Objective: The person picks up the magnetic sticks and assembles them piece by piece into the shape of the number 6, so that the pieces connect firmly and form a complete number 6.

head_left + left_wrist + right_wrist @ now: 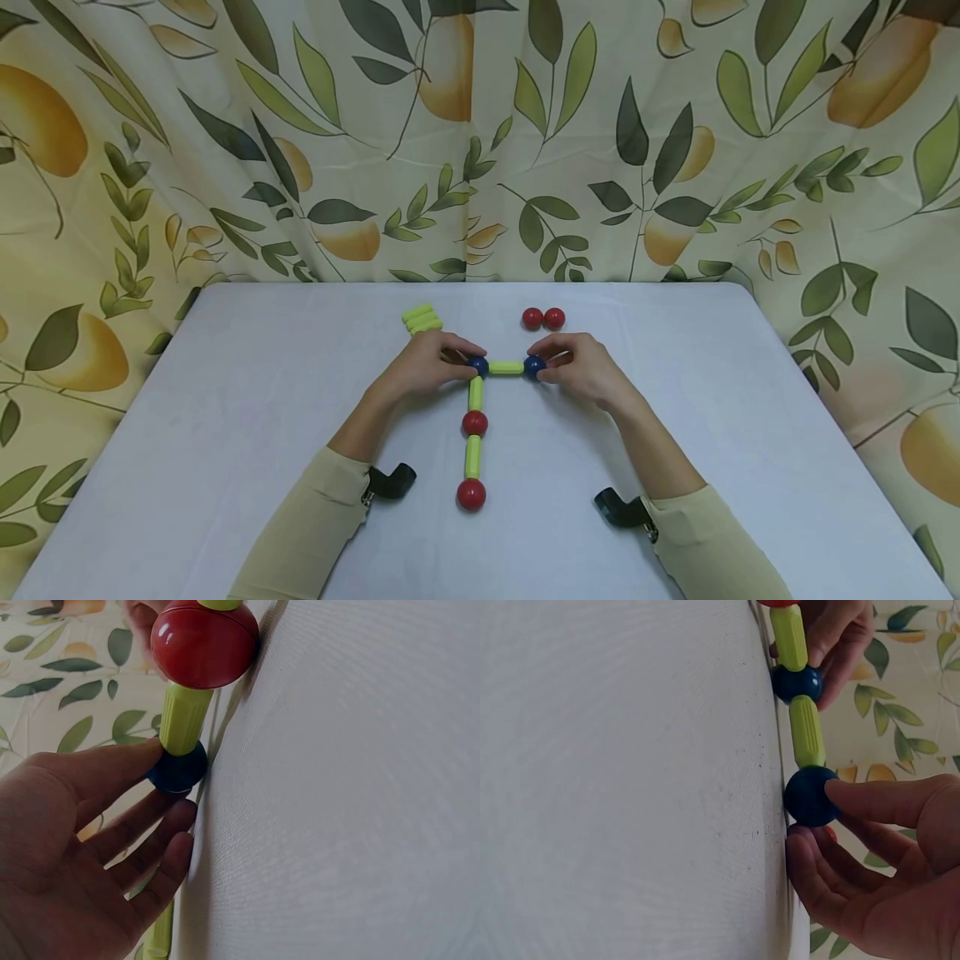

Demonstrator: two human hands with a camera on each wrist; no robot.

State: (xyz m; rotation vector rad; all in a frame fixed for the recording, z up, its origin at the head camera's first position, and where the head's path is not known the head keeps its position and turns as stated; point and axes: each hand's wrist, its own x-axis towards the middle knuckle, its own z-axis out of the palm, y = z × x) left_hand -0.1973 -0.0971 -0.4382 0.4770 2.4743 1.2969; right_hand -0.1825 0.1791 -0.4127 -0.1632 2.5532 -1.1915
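At the white table (675, 333), my left hand (433, 364) pinches the corner blue ball (477, 367) with thumb and fingers, and at 3 o'clock from it my right hand (590, 372) is clamped likewise on the outer blue ball (534, 367). A yellow-green joining rod (507, 367) spans the two. At 6 o'clock from the corner blue ball come an upper rod (476, 394), a middle red ball (475, 423), a lower rod (472, 457) and an end red ball (471, 495). Loose rods (422, 319) lie at 10 o'clock, just past my left hand, and two loose red balls (554, 318) sit at 12 o'clock from the outer blue ball
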